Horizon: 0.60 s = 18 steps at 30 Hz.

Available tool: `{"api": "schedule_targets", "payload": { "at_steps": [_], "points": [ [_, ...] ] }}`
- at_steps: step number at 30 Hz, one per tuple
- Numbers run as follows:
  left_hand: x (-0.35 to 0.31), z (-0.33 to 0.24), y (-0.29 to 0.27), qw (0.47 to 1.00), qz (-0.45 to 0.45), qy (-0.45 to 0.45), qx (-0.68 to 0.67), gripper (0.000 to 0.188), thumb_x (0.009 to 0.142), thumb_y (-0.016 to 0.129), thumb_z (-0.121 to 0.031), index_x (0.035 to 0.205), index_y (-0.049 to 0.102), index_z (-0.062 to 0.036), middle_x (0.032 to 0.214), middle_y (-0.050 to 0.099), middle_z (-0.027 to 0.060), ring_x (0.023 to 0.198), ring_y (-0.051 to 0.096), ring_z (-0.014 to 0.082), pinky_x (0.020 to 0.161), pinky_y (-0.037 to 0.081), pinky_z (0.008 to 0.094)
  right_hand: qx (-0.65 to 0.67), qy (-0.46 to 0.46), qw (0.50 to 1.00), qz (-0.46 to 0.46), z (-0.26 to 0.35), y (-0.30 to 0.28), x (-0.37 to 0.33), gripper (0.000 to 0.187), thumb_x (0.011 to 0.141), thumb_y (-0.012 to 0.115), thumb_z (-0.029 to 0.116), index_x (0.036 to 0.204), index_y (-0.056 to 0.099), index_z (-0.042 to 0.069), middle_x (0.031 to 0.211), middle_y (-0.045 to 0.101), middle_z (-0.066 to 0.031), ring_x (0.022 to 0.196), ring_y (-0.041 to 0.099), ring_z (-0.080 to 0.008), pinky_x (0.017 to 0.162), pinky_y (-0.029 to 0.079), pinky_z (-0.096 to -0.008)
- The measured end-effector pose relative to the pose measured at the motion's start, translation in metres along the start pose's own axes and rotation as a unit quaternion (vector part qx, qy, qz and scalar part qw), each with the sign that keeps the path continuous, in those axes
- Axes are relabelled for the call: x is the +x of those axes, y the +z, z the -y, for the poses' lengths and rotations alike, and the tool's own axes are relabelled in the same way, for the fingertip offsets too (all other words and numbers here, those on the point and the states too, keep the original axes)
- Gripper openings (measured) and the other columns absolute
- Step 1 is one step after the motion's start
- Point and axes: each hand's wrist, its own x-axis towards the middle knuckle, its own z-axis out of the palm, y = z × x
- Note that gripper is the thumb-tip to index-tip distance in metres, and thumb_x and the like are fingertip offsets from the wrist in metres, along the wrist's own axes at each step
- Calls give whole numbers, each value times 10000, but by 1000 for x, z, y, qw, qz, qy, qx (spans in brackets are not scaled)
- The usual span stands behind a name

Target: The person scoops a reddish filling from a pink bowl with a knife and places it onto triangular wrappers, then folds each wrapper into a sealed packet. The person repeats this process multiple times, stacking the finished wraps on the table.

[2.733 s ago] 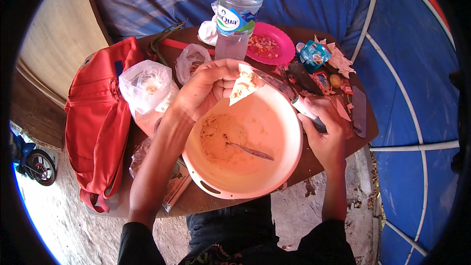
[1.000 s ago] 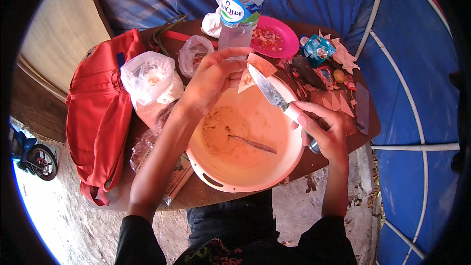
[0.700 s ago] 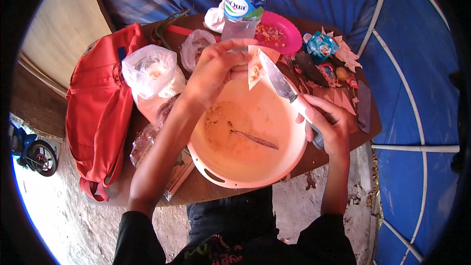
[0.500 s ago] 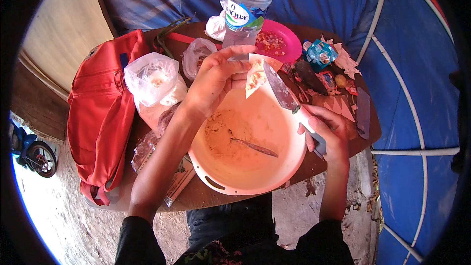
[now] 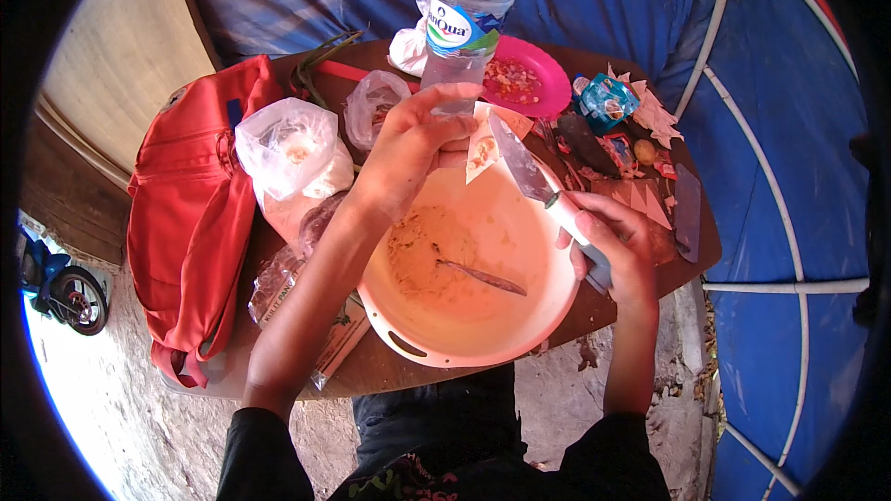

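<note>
Pinched in my left hand (image 5: pixel 408 144) is a small pale triangular wrapper (image 5: pixel 483 150) with a lumpy smear on it. My right hand (image 5: pixel 617 246) grips a knife (image 5: pixel 523 163) by its white and grey handle; the wide, smeared blade points up and left, its tip against or very near the wrapper. Both hands are over the far part of a large white basin (image 5: pixel 455 350). Inside the basin lie a pale, crumbly mixture (image 5: pixel 425 246) and a metal spoon (image 5: pixel 483 276). Fingertips behind the wrapper and handle are partly hidden.
A tall water bottle (image 5: pixel 473 0) stands beyond my left hand, beside a pink plate (image 5: pixel 552 79) of chopped pieces. Left lie a red bag (image 5: pixel 190 195) and plastic bags (image 5: pixel 288 148). Right are a teal packet (image 5: pixel 608 102), cut triangles (image 5: pixel 643 199) and a small round yellowish item (image 5: pixel 645 152).
The knife blade has shifted slightly left along the wrapper, and my right hand has moved a little with it. My left hand keeps its hold almost in place.
</note>
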Motion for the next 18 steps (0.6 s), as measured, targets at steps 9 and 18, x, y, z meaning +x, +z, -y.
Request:
{"api": "schedule_targets", "payload": {
  "at_steps": [9,18],
  "points": [
    [2,2,-2,999,-42,7,-4,364,942,522,-66,1303,528,-16,1082,682,109,916,685,153,800,540,259,-9,-59,987,-152,-4,-39,-21,343,941,601,202,1168,618,-54,818,670,-124,534,529,-103,503,403,-229],
    [10,15,-23,998,-61,-17,-30,408,937,544,-63,1321,478,61,1105,672,157,974,685,213,872,557,309,-412,-12,876,-251,-55,-51,-31,305,842,682,114,1134,684,25,862,709,-118,747,651,-190,695,504,-311]
  ]
}}
